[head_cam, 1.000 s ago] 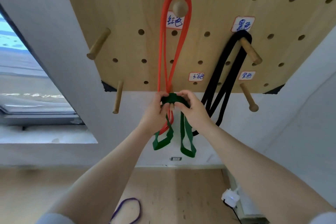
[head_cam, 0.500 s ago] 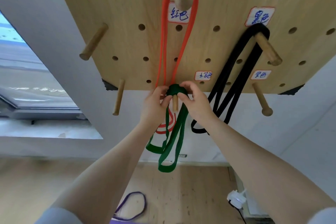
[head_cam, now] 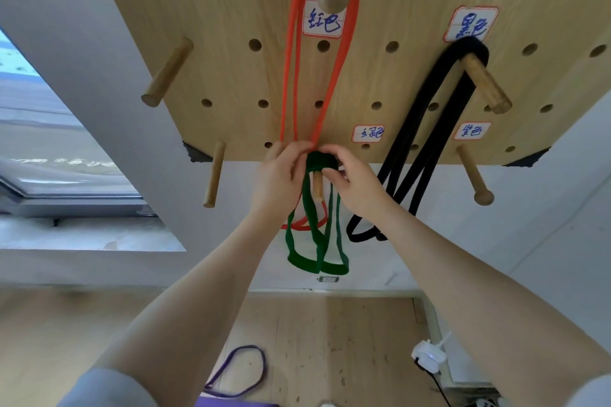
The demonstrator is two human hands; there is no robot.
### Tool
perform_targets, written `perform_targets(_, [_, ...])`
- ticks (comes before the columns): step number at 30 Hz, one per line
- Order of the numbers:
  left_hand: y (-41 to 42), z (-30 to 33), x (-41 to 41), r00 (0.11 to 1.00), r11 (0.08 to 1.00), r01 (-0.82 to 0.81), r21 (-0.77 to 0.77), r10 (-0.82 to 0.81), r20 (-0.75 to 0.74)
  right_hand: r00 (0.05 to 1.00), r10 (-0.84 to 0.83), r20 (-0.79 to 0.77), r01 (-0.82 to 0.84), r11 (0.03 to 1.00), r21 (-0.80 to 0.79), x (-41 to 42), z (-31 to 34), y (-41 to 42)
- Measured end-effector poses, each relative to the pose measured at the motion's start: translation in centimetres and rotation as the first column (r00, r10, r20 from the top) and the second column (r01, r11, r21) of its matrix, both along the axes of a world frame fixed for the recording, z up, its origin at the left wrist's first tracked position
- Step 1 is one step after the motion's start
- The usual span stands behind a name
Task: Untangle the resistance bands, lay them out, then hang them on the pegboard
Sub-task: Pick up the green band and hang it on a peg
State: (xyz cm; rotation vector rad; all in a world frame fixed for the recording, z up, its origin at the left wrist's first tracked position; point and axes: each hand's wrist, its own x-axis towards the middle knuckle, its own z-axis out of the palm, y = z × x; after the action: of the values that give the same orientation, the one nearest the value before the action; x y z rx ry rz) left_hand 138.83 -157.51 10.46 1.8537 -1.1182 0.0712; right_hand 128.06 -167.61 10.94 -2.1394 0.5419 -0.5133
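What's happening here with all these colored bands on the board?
A person is hanging resistance bands on a wooden pegboard. Both hands, the left hand and the right hand, pinch the top of a green band looped over a low peg. A red band and a black band already hang from upper pegs. A purple band lies on the floor, not yet hung.

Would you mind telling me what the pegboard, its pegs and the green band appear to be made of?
The pegboard looks like light plywood or veneer, matte, with visible grain. The pegs, such as the left one, look like plain wooden dowels. The green band hangs limp and flat, matte, probably rubber or latex.
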Motion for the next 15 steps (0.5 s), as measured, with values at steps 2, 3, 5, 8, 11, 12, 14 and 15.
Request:
perform_targets(2, [-0.2, 0.8, 0.6, 0.967, 0.969, 0.070, 0.238, -0.124, 0.223, 1.000, 0.010, 0.016, -0.010, 1.000, -0.020, -0.3, -0.2, 0.2])
perform_targets(3, [-0.4, 1.3, 0.9, 0.939, 0.918, 0.043, 0.394, -0.172, 0.297, 1.000, 0.014, 0.013, -0.013, 0.999, -0.031, -0.4, -0.3, 0.3])
perform_targets(5, [-0.9, 2.1, 1.3, 0.892, 0.805, -0.053, 0.590, -0.228, 0.391, 1.000, 0.010, 0.000, -0.010, 0.999, -0.039, -0.6, -0.2, 0.4])
perform_targets(8, [-0.9, 2.6, 1.6, 0.868, 0.761, -0.158, 0.629, -0.197, 0.455, 1.000, -0.010, 0.001, 0.010, 0.998, -0.067, -0.6, -0.2, 0.3])
perform_targets(11, [0.3, 2.4, 2.1, 0.876, 0.794, -0.183, 0.580, -0.137, 0.463, 0.999, -0.034, 0.003, 0.034, 0.993, -0.109, -0.4, -0.4, 0.4])
perform_targets(12, [0.8, 2.2, 2.3, 0.873, 0.799, -0.191, 0.570, -0.128, 0.471, 0.999, -0.040, 0.005, 0.041, 0.992, -0.116, -0.3, -0.5, 0.4])
perform_targets(14, [1.5, 2.0, 3.0, 0.870, 0.803, -0.226, 0.552, -0.088, 0.485, 0.999, -0.050, 0.008, 0.050, 0.992, -0.113, 0.1, -0.6, 0.1])
perform_targets(15, [1.7, 1.9, 3.2, 0.872, 0.795, -0.248, 0.554, -0.066, 0.485, 0.998, -0.054, 0.009, 0.055, 0.993, -0.106, 0.4, -0.6, -0.2])
